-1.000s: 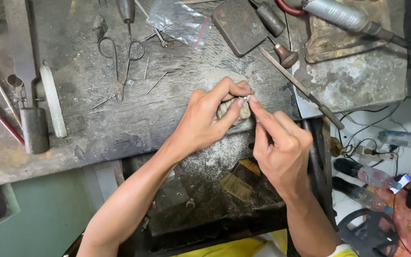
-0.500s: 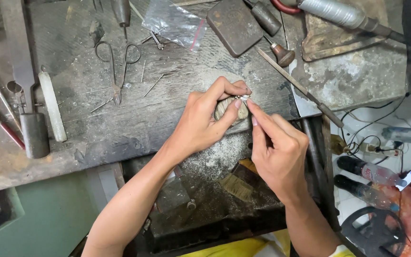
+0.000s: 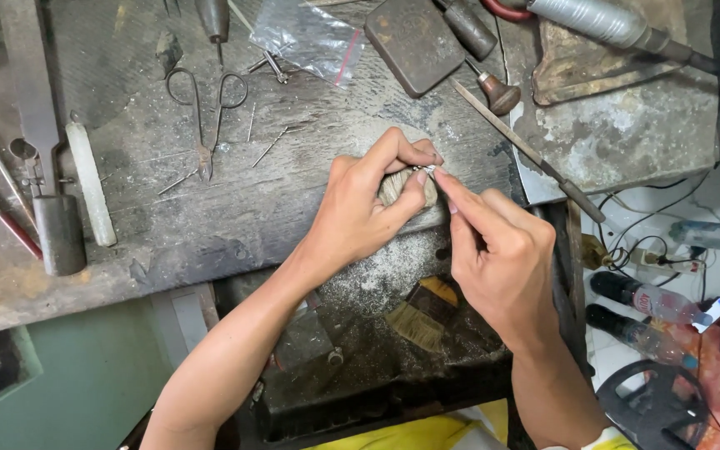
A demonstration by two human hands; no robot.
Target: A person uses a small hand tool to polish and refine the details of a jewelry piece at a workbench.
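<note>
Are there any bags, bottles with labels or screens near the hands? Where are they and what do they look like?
Plastic bag: top of the bench, above the left hand; clear, crinkled, with a red strip.
Upper bottle: on the floor right of the right hand; lying down, clear, dark cap, pale label.
Lower bottle: just below it; lying down, clear, dark cap, bluish label.
No screens show.

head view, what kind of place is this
Probably a jeweller's or metalworker's bench. The worn workbench is dusted with filings and strewn with small scissors, a long file and a wooden-handled graver, while both hands work a tiny shiny piece.
</note>
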